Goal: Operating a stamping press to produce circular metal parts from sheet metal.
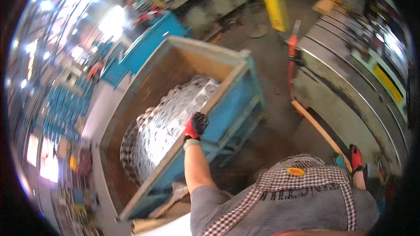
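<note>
My left hand (196, 126), in a red and black glove, is closed over the near rim of a large blue metal bin (234, 105). Inside the bin, to the left of that hand, lies a heap of shiny punched metal parts (175, 118); some toothed or ring-like edges show at its lower left. Over on the right, my right hand (357, 158), gloved the same way, is low beside the lower end of a long wooden strip (321, 130). Its fingers are small and blurred, so whether they grip the strip is unclear.
A machine with a slotted metal table (334, 32) stands at the right, a red-handled item (292, 43) at its corner. A yellow post (272, 2) rises at the back. Behind the bin is another blue container (146, 43). Cardboard (168, 203) lies by the bin's near side.
</note>
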`<state>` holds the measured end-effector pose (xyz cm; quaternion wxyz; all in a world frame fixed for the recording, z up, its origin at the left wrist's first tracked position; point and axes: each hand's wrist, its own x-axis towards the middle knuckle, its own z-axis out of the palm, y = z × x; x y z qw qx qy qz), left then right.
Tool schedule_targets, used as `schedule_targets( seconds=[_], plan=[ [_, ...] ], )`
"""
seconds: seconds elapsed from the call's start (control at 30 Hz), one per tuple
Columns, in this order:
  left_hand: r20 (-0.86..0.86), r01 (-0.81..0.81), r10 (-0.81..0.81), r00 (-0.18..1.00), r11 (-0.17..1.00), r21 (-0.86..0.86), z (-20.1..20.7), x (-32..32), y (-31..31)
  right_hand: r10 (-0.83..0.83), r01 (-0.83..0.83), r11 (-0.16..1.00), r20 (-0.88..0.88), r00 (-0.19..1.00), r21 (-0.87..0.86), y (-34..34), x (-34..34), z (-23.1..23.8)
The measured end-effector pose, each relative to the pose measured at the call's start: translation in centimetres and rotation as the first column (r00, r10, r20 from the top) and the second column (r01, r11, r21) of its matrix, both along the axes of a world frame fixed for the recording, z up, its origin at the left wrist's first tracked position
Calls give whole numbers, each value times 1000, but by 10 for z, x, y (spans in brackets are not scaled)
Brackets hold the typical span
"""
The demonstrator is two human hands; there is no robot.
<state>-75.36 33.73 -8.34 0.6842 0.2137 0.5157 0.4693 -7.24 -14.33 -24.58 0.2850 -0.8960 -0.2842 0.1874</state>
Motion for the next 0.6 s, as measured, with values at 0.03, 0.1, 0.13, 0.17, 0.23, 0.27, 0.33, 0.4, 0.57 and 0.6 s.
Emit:
schedule_targets(
  seconds=[0.03, 0.1, 0.13, 0.17, 0.23, 0.27, 0.33, 0.4, 0.57, 0.6],
  plan=[
    [107, 164, -171, 980, 984, 71, -13, 27, 0, -11, 4, 998, -110, 994, -58, 13, -21, 40],
    [150, 422, -436, 887, 899, 116, -27, 106, 3, -68, 74, 984, 41, 997, -162, -5, -28, 26],
    [86, 516, -521, 849, 853, 78, -27, 152, -3, -113, 130, 984, 137, 984, -124, -17, -39, 18],
    [69, 603, -609, 790, 793, 93, -38, 176, -15, -72, 67, 990, -35, 997, -128, 11, -67, 88],
    [57, 775, -784, 619, 620, 120, -38, 252, -29, -139, 139, 990, -24, 990, 21, -25, -69, 52],
    [-65, 839, -841, 537, 525, 144, -36, 291, -39, -163, 161, 986, 44, 986, 30, -31, -77, 55],
    [-185, 918, -903, 388, 362, 159, -29, 362, -76, -280, 280, 960, -6, 960, -26, -76, -90, 41],
    [-397, 945, -893, 214, 88, 314, -13, 439, -110, -351, 347, 935, -59, 934, -75, -110, -104, 37],
    [-77, 967, -997, 28, 7, 256, 24, 612, -193, -708, 706, 700, -239, 665, -108, -204, -149, 37],
    [-4, 963, -1000, -5, -6, 269, 32, 646, -211, -760, 761, 639, -239, 604, -110, -225, -157, 29]
  ],
)
